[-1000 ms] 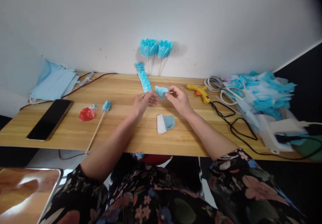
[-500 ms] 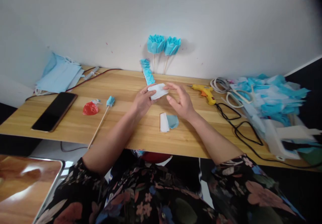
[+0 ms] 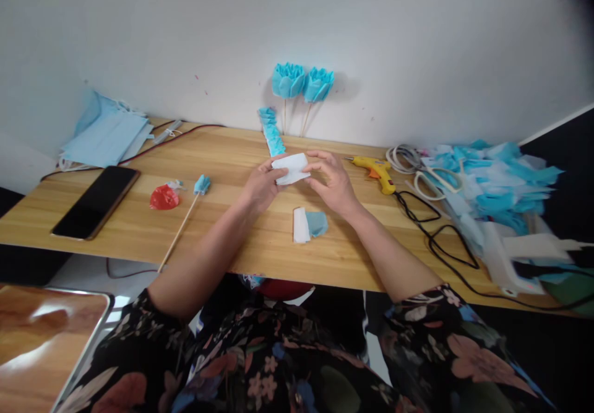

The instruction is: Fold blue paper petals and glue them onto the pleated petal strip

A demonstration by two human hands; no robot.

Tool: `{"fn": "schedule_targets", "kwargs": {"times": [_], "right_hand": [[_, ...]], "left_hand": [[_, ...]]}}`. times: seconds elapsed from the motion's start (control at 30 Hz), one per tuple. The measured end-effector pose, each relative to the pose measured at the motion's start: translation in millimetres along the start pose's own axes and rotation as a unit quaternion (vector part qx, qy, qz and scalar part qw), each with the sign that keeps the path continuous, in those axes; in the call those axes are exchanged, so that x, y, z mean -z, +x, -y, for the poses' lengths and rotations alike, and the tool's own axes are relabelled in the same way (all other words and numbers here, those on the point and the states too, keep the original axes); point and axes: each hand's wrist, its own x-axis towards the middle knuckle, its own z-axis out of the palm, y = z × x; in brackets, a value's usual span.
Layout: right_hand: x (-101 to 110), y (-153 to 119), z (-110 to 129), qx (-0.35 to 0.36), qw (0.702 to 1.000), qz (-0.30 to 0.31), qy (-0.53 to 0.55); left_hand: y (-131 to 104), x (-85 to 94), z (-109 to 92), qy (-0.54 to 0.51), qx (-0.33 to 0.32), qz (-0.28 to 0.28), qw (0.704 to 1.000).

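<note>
A small white piece of mask fabric is held up above the middle of the table. My left hand grips its left end, thumb on top and fingers underneath. At its right end, the thumb and fingers of my right hand close on the edge. Below the hands lie a white fabric piece and a blue-grey piece, side by side. A pleated blue strip rests just behind my left hand. To the left, a stick with a small blue bud overhangs the front edge.
Two blue fabric flowers on sticks lean against the wall. At right are a yellow glue gun with a black cord, scissors and a heap of blue scraps. Masks, a phone and red plastic lie left.
My right hand's fingers have closed in on the right end of the white fabric, which now lies flatter. My left hand keeps its grip. The view has shifted slightly.
</note>
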Motion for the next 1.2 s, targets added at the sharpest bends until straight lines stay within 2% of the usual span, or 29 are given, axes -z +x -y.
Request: {"fn": "schedule_targets", "kwargs": {"times": [0.23, 0.47, 0.6, 0.77, 0.87, 1.03, 1.2], "right_hand": [[-3.1, 0.4, -1.5, -0.032, 0.999, -0.005, 0.043], [-3.1, 0.9, 7.8, -0.145, 0.977, 0.017, 0.154], [-5.7, 0.7, 6.9, -0.176, 0.967, 0.004, 0.183], [-7.8, 0.5, 4.1, -0.189, 0.962, -0.006, 0.196], [-7.5, 0.6, 4.9, -0.190, 0.963, -0.009, 0.192], [-6.4, 1.4, 9.4, -0.184, 0.964, -0.010, 0.193], [-7.1, 0.8, 8.9, -0.189, 0.962, -0.011, 0.195]], "left_hand": [[0.3, -1.8, 1.6, -0.013, -0.007, -0.002, 1.000], [0.1, -1.8, 2.8, 0.006, -0.010, 0.007, 1.000], [-2.1, -3.7, 0.6, 0.017, 0.000, 0.016, 1.000], [-5.5, -7.6, -1.0, 0.030, -0.007, 0.031, 0.999], [-5.4, -7.5, 1.5, 0.065, -0.032, 0.041, 0.997], [-0.7, -1.8, 8.2, 0.165, -0.085, 0.032, 0.982], [4.9, 5.3, 10.6, 0.213, -0.116, 0.026, 0.970]]}}
